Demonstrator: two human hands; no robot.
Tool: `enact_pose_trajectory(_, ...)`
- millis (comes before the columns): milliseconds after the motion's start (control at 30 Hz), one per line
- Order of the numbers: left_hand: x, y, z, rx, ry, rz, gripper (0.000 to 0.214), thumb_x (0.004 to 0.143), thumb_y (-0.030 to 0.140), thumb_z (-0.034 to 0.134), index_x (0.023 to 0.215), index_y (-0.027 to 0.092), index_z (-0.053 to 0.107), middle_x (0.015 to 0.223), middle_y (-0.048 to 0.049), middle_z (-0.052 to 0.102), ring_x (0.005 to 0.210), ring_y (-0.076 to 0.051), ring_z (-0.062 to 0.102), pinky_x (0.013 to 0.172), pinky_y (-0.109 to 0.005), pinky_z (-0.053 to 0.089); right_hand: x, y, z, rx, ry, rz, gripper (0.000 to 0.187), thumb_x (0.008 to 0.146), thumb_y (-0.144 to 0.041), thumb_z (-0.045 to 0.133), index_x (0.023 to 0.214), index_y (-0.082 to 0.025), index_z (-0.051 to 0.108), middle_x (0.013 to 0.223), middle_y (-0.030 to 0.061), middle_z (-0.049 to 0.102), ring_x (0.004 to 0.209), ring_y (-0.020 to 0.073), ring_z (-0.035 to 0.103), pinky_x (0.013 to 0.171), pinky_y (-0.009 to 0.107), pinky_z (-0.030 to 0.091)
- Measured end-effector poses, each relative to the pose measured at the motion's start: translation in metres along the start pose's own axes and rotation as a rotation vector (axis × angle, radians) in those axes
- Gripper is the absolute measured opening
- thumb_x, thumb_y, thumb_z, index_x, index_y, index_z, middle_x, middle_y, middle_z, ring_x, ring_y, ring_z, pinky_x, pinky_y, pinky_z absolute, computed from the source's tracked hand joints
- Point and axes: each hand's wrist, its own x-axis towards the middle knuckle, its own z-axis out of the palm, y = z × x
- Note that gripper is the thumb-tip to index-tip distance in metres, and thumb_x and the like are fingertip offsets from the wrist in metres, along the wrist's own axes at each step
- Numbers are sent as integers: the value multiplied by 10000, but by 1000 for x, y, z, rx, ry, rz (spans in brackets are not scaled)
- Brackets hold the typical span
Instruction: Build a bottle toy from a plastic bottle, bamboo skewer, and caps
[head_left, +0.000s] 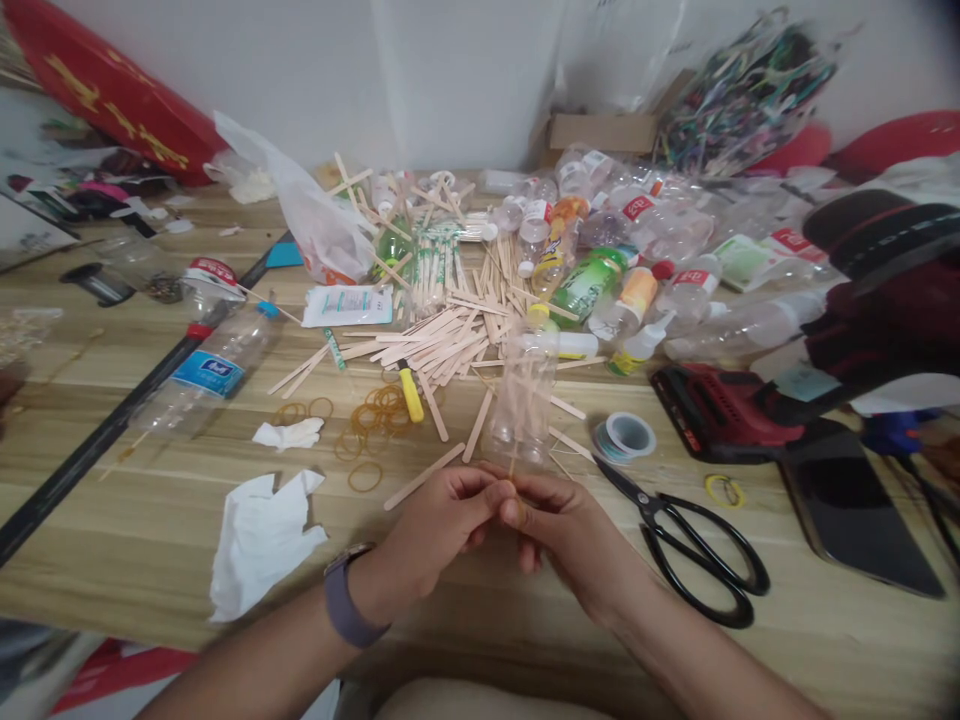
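My left hand (442,520) and my right hand (566,530) meet at the near middle of the wooden table (150,520), fingers pinched together around a thin stick (513,466) and what looks like a rubber band. The stick points up toward a clear plastic bottle (525,400) standing just beyond my fingers. A purple watch band (346,600) wraps my left wrist. Behind the bottle lies a heap of wooden craft sticks (442,335). Loose rubber bands (371,420) lie to the left of it.
Black scissors (690,540) and a tape roll (626,437) lie right of my hands. Crumpled tissue (259,540) lies left. Several plastic bottles (637,260) crowd the back right. A red tool (712,410), a phone (855,520) and a black rod (112,420) flank the table.
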Motion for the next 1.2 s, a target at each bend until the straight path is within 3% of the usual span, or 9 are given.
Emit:
enact_pose_trajectory(133,-1,-1,1,195,11,106,533,885,652,475,625,191,536,522,54,398,530,-113,354,531,-266,293,0,-3,4,122,76,34,433,613,-507,921,815,-152,776,750,55,695,418,50,499,381,140,324)
enact_pose_trajectory(267,-9,3,4,412,84,271,427,972,466,430,720,179,620,677,3,539,727,-156,521,716,-285,407,2,-11,2,191,143,48,465,567,-487,945,612,-125,657,599,-5,615,320,7,378,336,139,230)
enact_pose_trajectory(500,-23,3,4,632,229,548,215,869,212,583,666,180,522,852,-16,527,728,-110,525,606,-214,391,3,-13,-4,203,121,68,464,581,-481,937,643,-124,647,453,-57,483,309,26,373,326,142,187)
enact_pose_trajectory(633,-23,6,0,627,185,747,203,839,128,579,658,182,503,871,-18,600,755,-98,575,638,-193,419,0,-12,0,242,33,87,465,626,-477,918,621,-130,608,495,-42,525,330,33,417,332,141,215)
enact_pose_trajectory(733,-20,6,-2,603,182,693,170,826,119,589,705,198,499,724,30,569,605,-78,504,543,-180,384,-2,-11,2,249,0,79,466,662,-484,900,651,-129,598,557,-27,583,349,28,440,350,138,240)
enact_pose_trajectory(833,-16,4,-3,625,291,567,103,830,109,568,800,205,544,645,63,523,549,-81,475,515,-181,377,-4,-10,2,237,13,81,496,662,-502,900,684,-128,576,672,5,663,374,24,472,380,136,272)
enact_pose_trajectory(933,-14,4,-6,691,364,615,155,837,76,526,879,199,612,679,49,553,600,-92,533,573,-189,419,-5,-8,2,248,27,71,510,658,-493,909,701,-133,551,684,9,678,402,27,496,412,130,291)
enact_pose_trajectory(1067,-11,3,-10,832,431,726,228,834,59,511,802,178,703,741,0,611,651,-103,565,610,-203,420,-5,-6,2,275,35,56,516,652,-476,919,727,-139,536,685,2,685,400,24,490,416,132,288)
enact_pose_trajectory(1200,-6,5,-13,896,437,595,287,838,79,524,942,168,776,783,-36,699,690,-131,614,654,-231,430,-2,-3,2,289,36,62,531,649,-474,924,735,-141,519,693,13,698,408,28,498,420,132,294)
